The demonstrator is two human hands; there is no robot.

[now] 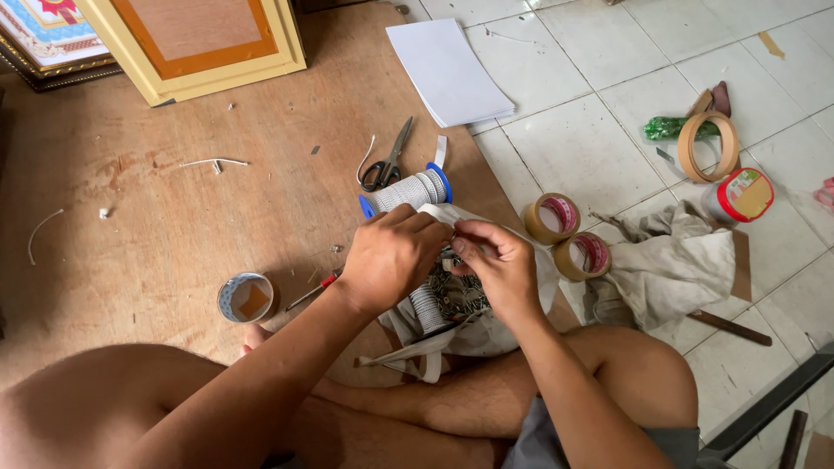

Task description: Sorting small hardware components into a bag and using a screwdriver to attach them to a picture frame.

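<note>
Fingertips of the left hand (391,256) and right hand (504,265) pinch together on a small piece over the white bag (486,330); it could slip inside, judging by how little is gripped.

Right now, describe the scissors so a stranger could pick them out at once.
Start at the brown wooden board covering the floor's left side, and go to its right edge below the white sheet of paper. The scissors lie there, just above the blue-ended spool of white cord. Their black handles and metal blades set them apart.
</note>
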